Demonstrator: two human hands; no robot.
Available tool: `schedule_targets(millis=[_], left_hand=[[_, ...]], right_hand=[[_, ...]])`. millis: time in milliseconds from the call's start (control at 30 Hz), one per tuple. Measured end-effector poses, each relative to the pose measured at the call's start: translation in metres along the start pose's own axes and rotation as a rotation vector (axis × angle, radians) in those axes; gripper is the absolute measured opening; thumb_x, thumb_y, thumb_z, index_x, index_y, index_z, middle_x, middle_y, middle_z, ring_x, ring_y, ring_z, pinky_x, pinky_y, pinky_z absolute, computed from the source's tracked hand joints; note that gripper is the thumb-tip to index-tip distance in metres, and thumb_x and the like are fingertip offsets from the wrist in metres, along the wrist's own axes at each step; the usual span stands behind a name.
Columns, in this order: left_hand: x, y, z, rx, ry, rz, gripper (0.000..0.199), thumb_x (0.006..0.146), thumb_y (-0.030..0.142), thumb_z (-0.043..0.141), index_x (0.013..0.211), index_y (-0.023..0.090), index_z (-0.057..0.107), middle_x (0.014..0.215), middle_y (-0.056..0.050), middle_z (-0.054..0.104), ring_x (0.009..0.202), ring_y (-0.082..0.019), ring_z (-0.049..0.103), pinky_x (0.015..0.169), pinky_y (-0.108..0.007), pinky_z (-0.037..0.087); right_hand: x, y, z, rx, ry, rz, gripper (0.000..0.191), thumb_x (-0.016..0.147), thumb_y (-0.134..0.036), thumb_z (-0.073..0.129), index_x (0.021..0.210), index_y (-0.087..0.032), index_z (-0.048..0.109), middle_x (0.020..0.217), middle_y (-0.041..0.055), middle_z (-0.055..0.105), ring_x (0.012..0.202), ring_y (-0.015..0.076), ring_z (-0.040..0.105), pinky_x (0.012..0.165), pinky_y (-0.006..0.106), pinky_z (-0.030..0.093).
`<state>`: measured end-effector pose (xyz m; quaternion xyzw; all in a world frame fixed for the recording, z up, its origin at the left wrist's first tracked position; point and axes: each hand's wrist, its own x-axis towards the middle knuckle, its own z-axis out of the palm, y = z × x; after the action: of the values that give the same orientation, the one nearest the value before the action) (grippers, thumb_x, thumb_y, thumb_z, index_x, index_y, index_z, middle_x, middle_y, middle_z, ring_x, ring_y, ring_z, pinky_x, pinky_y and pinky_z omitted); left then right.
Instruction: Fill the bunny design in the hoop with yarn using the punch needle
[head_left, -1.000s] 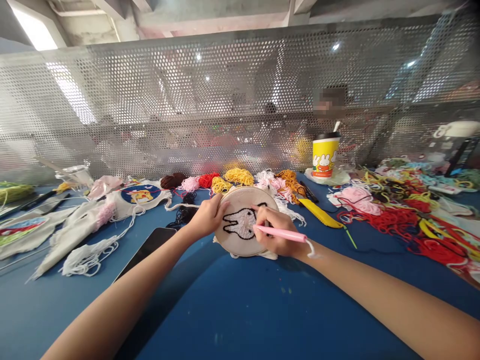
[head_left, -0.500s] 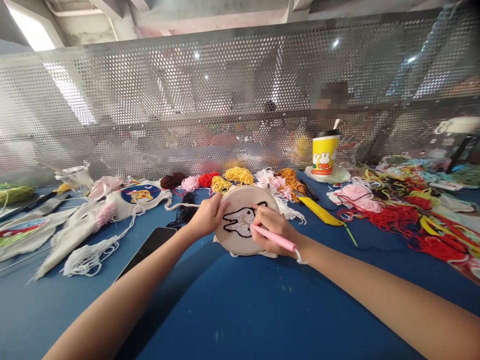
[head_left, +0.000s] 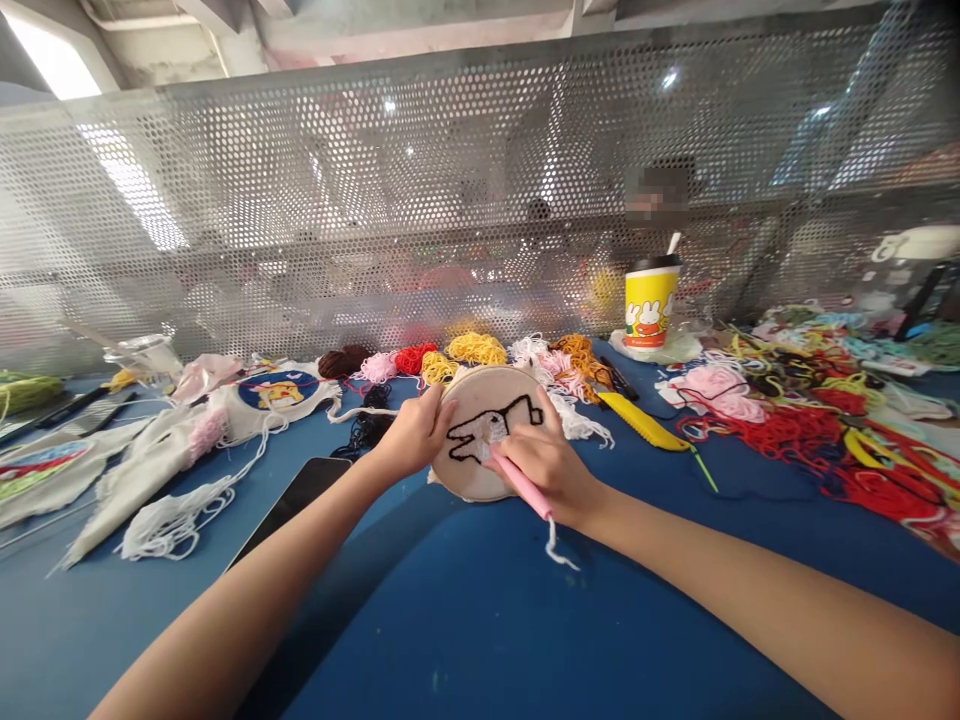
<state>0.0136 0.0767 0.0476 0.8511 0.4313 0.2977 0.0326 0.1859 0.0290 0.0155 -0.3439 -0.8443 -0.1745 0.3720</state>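
My left hand [head_left: 415, 430] grips the left rim of a round embroidery hoop [head_left: 480, 385], thumb over the front. The stretched cream cloth carries a black yarn outline of an animal figure, partly filled with white loops. In my right hand [head_left: 544, 465] is a pink punch needle pen [head_left: 527, 490], its tip down at the white filled part. The tip itself is hidden by my fingers. White yarn [head_left: 559, 550] trails from the pen's rear end. My right index finger reaches toward the hoop's right rim.
Yarn bundles [head_left: 476, 348] line the back of the blue table [head_left: 465, 620]. A black phone [head_left: 292, 500] and finished cloth pieces [head_left: 281, 392] lie left. To the right are a yellow cutter [head_left: 641, 422], a yellow cup [head_left: 651, 305] and tangled yarn [head_left: 795, 430]. A perforated metal screen [head_left: 450, 180] stands behind.
My right hand has turned, and the pen now slopes more steeply toward me. Its yarn tail hangs lower and further left. My left hand keeps its hold on the hoop.
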Motion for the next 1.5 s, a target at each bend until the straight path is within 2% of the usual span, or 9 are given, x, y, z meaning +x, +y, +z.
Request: schedule_targets(millis=[200,400,533,667,800,1033,1133,1300,1500], left_hand=[[-0.001,-0.002,0.003,-0.004,0.026,-0.015,0.021,0.08,0.026,0.031,0.06,0.021,0.03,0.047,0.006,0.03,0.041,-0.01,0.034,0.043,-0.022,0.025],[0.002,-0.001,-0.003,0.017,-0.019,-0.001,0.022,0.082,0.026,0.029,0.06,0.021,0.029,0.049,0.006,0.032,0.043,-0.011,0.035,0.045,-0.022,0.027],[0.005,0.0,-0.018,0.041,-0.107,0.054,0.023,0.082,0.028,0.029,0.059,0.021,0.03,0.049,0.006,0.034,0.044,-0.011,0.036,0.045,-0.022,0.027],[0.005,0.004,-0.027,0.072,-0.173,0.105,0.023,0.083,0.028,0.028,0.061,0.02,0.033,0.05,0.005,0.037,0.046,-0.011,0.038,0.047,-0.022,0.029],[0.003,0.012,-0.03,0.102,-0.187,0.148,0.023,0.084,0.029,0.028,0.065,0.019,0.037,0.053,0.004,0.04,0.048,-0.011,0.039,0.049,-0.023,0.03],[0.002,0.015,-0.027,0.132,-0.159,0.173,0.022,0.084,0.029,0.029,0.067,0.019,0.039,0.052,0.003,0.04,0.047,-0.012,0.04,0.048,-0.024,0.028],[0.002,0.011,-0.024,0.149,-0.13,0.15,0.023,0.084,0.028,0.029,0.066,0.019,0.04,0.051,0.003,0.04,0.047,-0.012,0.04,0.048,-0.024,0.027],[0.003,0.006,-0.021,0.165,-0.114,0.112,0.022,0.083,0.026,0.03,0.066,0.018,0.041,0.05,0.003,0.04,0.047,-0.013,0.042,0.047,-0.024,0.028],[0.003,0.006,-0.022,0.164,-0.122,0.091,0.022,0.083,0.026,0.03,0.067,0.018,0.042,0.05,0.003,0.042,0.048,-0.013,0.043,0.047,-0.024,0.029]], right_hand=[[0.009,0.001,-0.009,0.148,-0.041,0.096,0.013,0.075,-0.011,0.044,0.067,-0.016,0.052,0.058,-0.0022,0.057,0.058,0.0114,0.053,0.098,0.053,0.01],[0.009,-0.004,-0.01,0.053,-0.041,0.121,0.016,0.074,-0.017,0.045,0.059,-0.016,0.051,0.05,-0.0038,0.052,0.052,0.0102,0.05,0.098,0.054,0.004],[0.007,-0.009,-0.011,0.048,-0.043,0.086,0.024,0.079,-0.025,0.045,0.058,-0.016,0.052,0.048,-0.0043,0.052,0.05,0.0094,0.049,0.099,0.053,0.0],[0.003,-0.009,-0.006,0.061,-0.073,-0.028,0.02,0.081,-0.02,0.039,0.071,-0.016,0.057,0.057,-0.0017,0.056,0.058,0.0122,0.051,0.1,0.051,0.004],[-0.001,-0.009,-0.002,-0.033,-0.065,-0.139,0.022,0.081,-0.018,0.036,0.085,-0.013,0.057,0.068,0.0035,0.059,0.068,0.0169,0.051,0.099,0.054,0.008],[0.003,-0.016,-0.007,-0.128,-0.121,-0.083,0.018,0.077,-0.014,0.037,0.073,-0.016,0.054,0.068,0.0032,0.057,0.067,0.0166,0.049,0.098,0.053,0.014],[0.006,-0.013,-0.007,-0.031,-0.113,-0.042,0.014,0.076,-0.015,0.04,0.067,-0.017,0.05,0.061,0.0012,0.054,0.065,0.015,0.049,0.097,0.051,0.018],[0.011,-0.011,-0.012,0.204,0.019,0.016,0.014,0.071,-0.012,0.043,0.059,-0.018,0.041,0.054,-0.0026,0.047,0.055,0.0107,0.047,0.096,0.047,0.025],[0.012,-0.01,-0.019,0.35,0.034,0.064,0.015,0.068,-0.011,0.042,0.058,-0.02,0.036,0.053,-0.0057,0.04,0.05,0.0084,0.04,0.091,0.047,0.033]])
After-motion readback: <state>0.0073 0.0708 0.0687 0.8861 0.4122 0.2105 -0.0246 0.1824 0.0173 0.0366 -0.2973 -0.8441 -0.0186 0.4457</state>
